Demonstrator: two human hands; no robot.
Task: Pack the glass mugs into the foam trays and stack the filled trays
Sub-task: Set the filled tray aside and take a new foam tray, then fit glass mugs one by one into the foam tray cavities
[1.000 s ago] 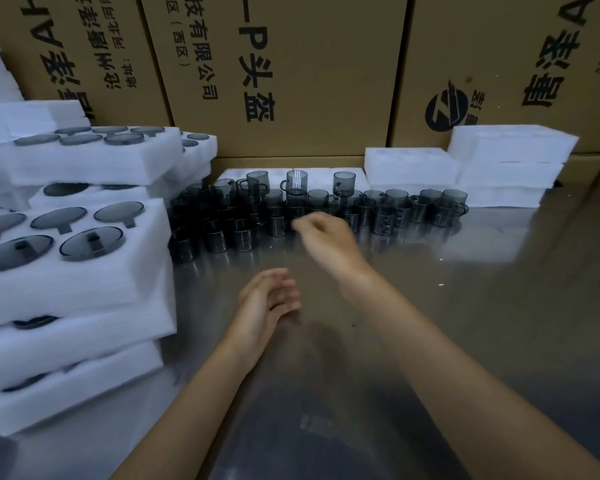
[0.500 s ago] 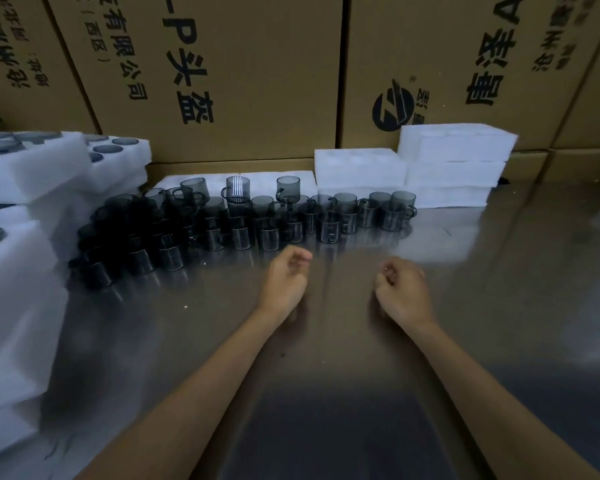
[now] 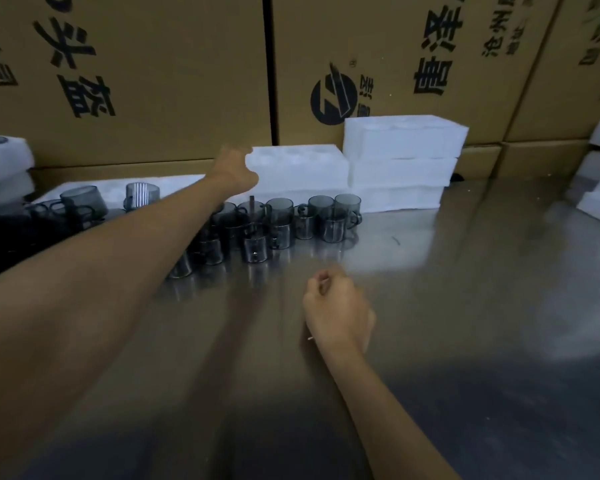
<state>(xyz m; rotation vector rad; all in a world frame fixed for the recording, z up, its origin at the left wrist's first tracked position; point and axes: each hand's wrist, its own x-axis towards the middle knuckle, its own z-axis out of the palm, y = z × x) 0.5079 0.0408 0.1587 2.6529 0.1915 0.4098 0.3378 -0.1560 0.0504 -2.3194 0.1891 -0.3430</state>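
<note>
1. The glass mugs [image 3: 278, 220] are smoky grey and see-through, each with a small handle; they stand upright, crowded in rows on the bench.
2. The foam trays [image 3: 400, 161] are white blocks with round hollows, all empty, piled three high behind the mugs, with a lower pile [image 3: 298, 171] touching on the left.

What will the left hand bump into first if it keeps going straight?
Probably the foam tray: the left hand already reaches its near left corner, above the mugs. Contact is unclear.
</note>
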